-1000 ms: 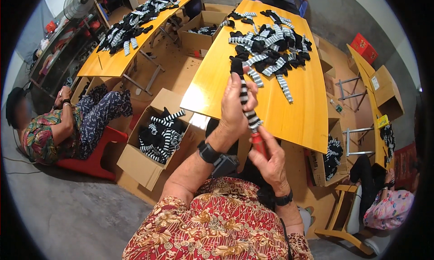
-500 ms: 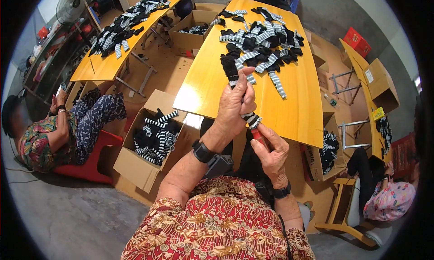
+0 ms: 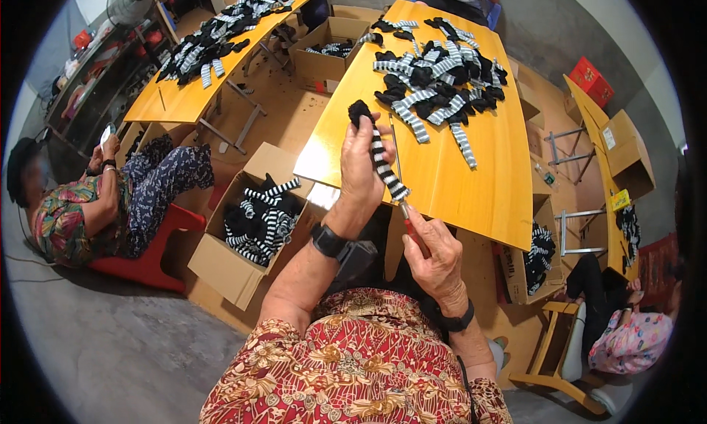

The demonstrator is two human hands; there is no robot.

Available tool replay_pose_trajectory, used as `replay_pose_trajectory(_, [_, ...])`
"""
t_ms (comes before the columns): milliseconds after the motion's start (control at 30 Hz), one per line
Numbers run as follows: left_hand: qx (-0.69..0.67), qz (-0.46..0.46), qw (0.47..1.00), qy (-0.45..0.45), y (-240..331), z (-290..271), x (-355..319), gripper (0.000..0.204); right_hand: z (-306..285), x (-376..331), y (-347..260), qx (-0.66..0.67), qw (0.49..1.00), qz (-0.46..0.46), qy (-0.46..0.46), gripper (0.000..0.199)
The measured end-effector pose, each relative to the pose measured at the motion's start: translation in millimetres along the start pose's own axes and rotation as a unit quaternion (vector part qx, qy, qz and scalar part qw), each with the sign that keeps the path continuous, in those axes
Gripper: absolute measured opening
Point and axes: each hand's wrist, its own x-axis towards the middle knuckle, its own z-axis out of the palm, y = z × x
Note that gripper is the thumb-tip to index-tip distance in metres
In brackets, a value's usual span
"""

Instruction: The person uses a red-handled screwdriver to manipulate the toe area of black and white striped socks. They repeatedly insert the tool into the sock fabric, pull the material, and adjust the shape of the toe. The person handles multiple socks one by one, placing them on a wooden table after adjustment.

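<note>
My left hand (image 3: 361, 166) holds a narrow black-and-white striped knitted piece (image 3: 383, 166), sock-like, with a bunched plain black end at the top. Its striped hem hangs down toward my right hand. My right hand (image 3: 436, 256) is closed round the red handle of a tool with a long thin metal shaft (image 3: 397, 148), screwdriver-like. The shaft points away from me and runs alongside the knitted piece, its upper length showing bare against the table. Whether the shaft touches the hem cannot be made out.
A yellow table (image 3: 486, 192) in front bears a pile of striped knits (image 3: 442, 70). Open cartons of knits stand at left (image 3: 258, 221) and right (image 3: 540, 254). Another loaded table (image 3: 173, 107) is at far left. People sit at left (image 3: 88, 210) and right (image 3: 630, 339); another is beyond the table.
The tool's shaft, earlier hidden, now shows beside the knitted piece. My left hand has loosened from its tight grip and shifted left; the piece now hangs lengthwise. The whole view has shifted slightly.
</note>
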Motion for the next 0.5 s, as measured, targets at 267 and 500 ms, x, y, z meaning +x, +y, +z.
replay_pose_trajectory(267, [-0.079,0.074,0.994,0.006,-5,3,17,0.03,18,-25,1,0.128,0.989,0.061,0.029,0.043])
replay_pose_trajectory(500, [-0.073,0.054,0.996,-0.004,-9,6,14,0.022,10,-17,12,0.126,0.989,0.069,0.026,0.044])
